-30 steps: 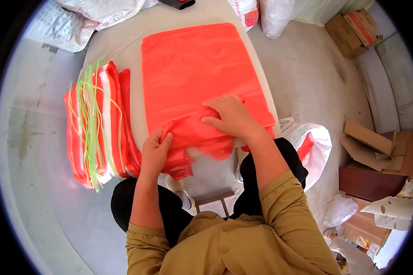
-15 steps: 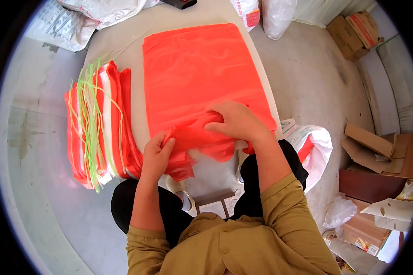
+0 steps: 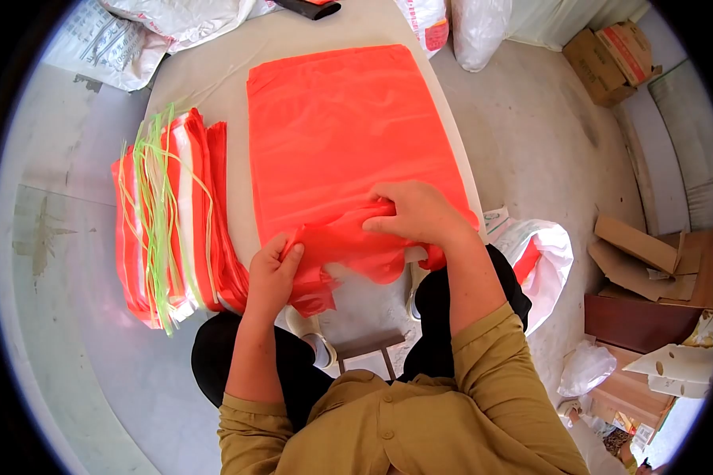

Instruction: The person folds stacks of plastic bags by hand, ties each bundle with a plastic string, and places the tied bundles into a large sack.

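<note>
A flat stack of red plastic bags [image 3: 348, 127] lies on the table, its near end bunched up and hanging over the edge toward my lap. My left hand [image 3: 274, 273] pinches the left corner of that loose end between thumb and fingers. Farther right, my right hand [image 3: 416, 212] grips a fold of the same plastic, thumb and fingers closed on it. Between the hands the film sags, with a ragged cut-out edge. How many layers are held cannot be made out.
Left of the stack sits a bundle of folded red and white bags [image 3: 218, 198] with green strips [image 3: 160, 198] draped over it. A white sack [image 3: 548, 269] stands by my right knee. Cardboard boxes [image 3: 642, 257] lie at the right. Filled white bags [image 3: 107, 47] are behind.
My right hand has shifted slightly toward me with the fold it grips. My left hand stays at the corner, a little lower in view.
</note>
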Action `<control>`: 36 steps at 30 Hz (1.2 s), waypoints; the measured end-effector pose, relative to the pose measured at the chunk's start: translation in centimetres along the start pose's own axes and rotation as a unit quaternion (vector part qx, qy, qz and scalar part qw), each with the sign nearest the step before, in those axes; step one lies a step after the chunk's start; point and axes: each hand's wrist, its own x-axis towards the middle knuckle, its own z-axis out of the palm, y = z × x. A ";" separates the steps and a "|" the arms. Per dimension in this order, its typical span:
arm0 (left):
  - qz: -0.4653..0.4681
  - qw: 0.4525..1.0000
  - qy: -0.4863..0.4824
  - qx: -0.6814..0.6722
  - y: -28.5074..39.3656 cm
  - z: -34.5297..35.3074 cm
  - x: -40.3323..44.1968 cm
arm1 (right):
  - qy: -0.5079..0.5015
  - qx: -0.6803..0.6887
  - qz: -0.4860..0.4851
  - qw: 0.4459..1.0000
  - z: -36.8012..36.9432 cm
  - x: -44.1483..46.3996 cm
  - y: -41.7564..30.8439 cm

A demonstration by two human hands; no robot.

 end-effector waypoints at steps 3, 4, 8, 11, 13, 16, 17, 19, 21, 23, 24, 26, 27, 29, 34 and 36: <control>-0.007 1.000 -0.011 0.011 -0.5 -0.2 0.2 | -0.008 -0.022 -0.001 1.000 -0.1 0.1 0.0; -0.005 1.000 -0.010 0.009 -0.5 -0.2 0.3 | -0.021 -0.044 0.000 0.999 -0.2 0.3 0.1; -0.003 1.000 -0.014 0.015 -1.0 -0.3 0.5 | -0.053 -0.054 0.013 0.997 -0.6 0.3 -0.6; 0.001 1.000 -0.011 0.018 -1.3 -0.2 0.5 | -0.062 -0.032 0.001 0.998 -0.5 0.4 -0.7; -0.005 1.000 -0.009 0.023 -1.2 -0.2 0.5 | -0.063 -0.052 -0.033 0.996 -0.3 0.6 -0.4; -0.008 0.999 -0.006 0.034 -0.6 -0.2 0.4 | -0.062 -0.038 -0.026 0.997 -0.1 0.3 -0.3; -0.009 0.999 -0.005 0.038 -0.5 -0.2 0.4 | -0.061 -0.025 -0.014 0.998 0.0 0.1 -0.3; -0.003 0.999 0.003 0.045 -0.9 -0.1 0.5 | -0.063 -0.015 0.004 0.998 -0.2 0.1 -0.5; 0.008 0.998 0.015 0.053 -0.9 0.1 0.6 | -0.041 -0.012 0.017 0.999 -0.1 0.2 -0.6; 0.023 0.997 0.034 0.063 -0.7 0.3 0.7 | 0.006 -0.016 0.025 1.000 0.6 0.6 -0.2; 0.026 0.996 0.040 0.081 -0.6 0.4 0.8 | 0.023 -0.046 0.007 0.999 1.0 0.9 0.1; 0.031 0.991 0.053 0.116 -0.4 0.5 0.9 | 0.057 -0.108 -0.029 0.992 1.8 1.4 1.0; 0.035 0.985 0.056 0.158 -0.4 0.4 1.1 | 0.065 -0.116 -0.029 0.991 2.1 1.5 1.2; 0.043 0.967 0.062 0.242 -0.5 0.2 1.3 | 0.081 -0.132 -0.030 0.987 2.5 1.7 1.4; 0.066 0.960 0.104 0.251 0.4 0.9 1.1 | 0.142 -0.151 -0.047 0.977 2.4 1.0 1.6; 0.066 0.956 0.102 0.269 0.5 1.0 1.2 | 0.177 -0.140 -0.032 0.974 1.7 0.2 2.4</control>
